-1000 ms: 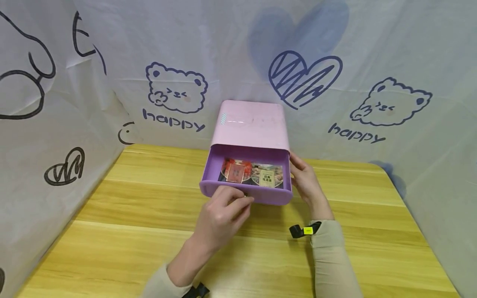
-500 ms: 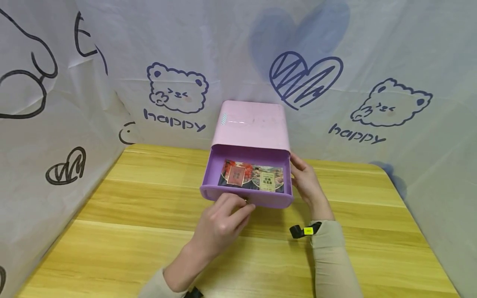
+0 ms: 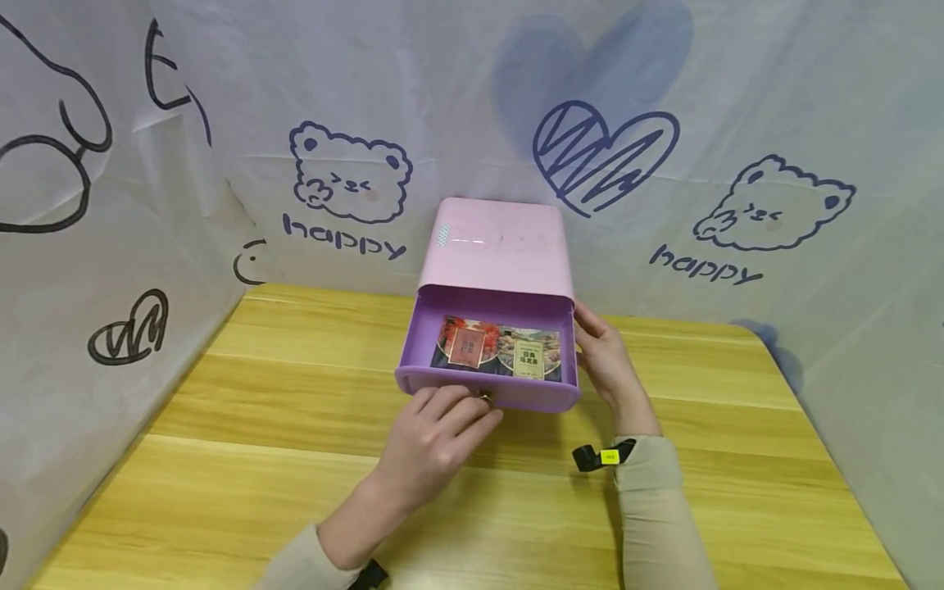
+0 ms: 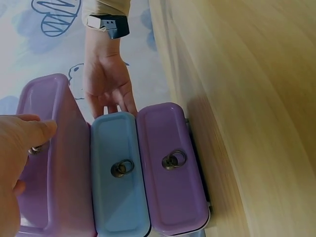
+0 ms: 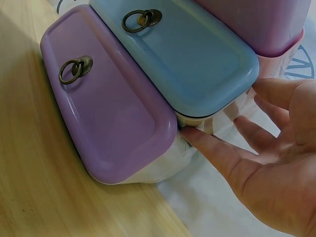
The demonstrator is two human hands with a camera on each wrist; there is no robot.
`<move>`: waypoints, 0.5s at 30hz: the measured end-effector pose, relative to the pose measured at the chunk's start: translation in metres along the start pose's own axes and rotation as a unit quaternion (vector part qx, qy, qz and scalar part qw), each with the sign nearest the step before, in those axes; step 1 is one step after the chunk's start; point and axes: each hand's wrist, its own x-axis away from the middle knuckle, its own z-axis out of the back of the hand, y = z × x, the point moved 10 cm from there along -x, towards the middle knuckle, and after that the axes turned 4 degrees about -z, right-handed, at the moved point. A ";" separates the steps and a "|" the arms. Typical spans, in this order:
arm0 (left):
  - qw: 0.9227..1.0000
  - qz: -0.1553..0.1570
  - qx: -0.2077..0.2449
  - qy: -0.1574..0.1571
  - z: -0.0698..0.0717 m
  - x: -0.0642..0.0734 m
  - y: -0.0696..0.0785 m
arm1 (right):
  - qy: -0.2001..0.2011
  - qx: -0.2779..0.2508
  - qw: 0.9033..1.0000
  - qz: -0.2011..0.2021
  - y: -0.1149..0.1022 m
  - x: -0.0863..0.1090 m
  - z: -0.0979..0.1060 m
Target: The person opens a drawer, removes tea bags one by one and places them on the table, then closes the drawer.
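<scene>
A pink cabinet (image 3: 501,242) stands against the back cloth, its purple top drawer (image 3: 419,336) pulled out. Inside lie a red tea packet (image 3: 466,344) and a green-and-gold tea packet (image 3: 529,354), side by side. My left hand (image 3: 435,442) is at the drawer's front, fingers loosely bent beside the small metal knob (image 3: 485,397). The knob shows right by the fingertips, also in the left wrist view. My right hand (image 3: 610,360) rests with extended fingers along the cabinet's right side. In the right wrist view those fingertips reach the side near the closed blue drawer (image 5: 197,59).
Below the blue drawer is a closed purple drawer (image 4: 173,192); both have metal ring pulls. The cabinet stands at the back of a wooden table (image 3: 295,393). White cloth walls (image 3: 472,98) with drawn bears and hearts bound it at the back and sides.
The top drawer came slightly further out toward me, then stayed still. My left hand's fingers have loosened and shifted slightly left, leaving the knob more visible. The right hand has not moved.
</scene>
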 end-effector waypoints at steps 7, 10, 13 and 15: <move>0.999 -0.009 0.012 0.030 0.009 0.000 -0.002 | -0.002 -0.004 1.000 0.002 0.000 0.000 0.000; 0.997 0.005 0.040 0.062 0.020 -0.005 -0.010 | -0.003 -0.007 1.000 0.004 0.000 -0.001 0.001; 0.992 0.038 0.083 0.086 0.030 -0.011 -0.025 | -0.003 -0.006 1.000 0.004 0.001 -0.002 0.001; 0.988 0.061 0.111 0.091 0.035 -0.016 -0.035 | -0.003 -0.004 1.000 0.003 0.001 -0.002 0.001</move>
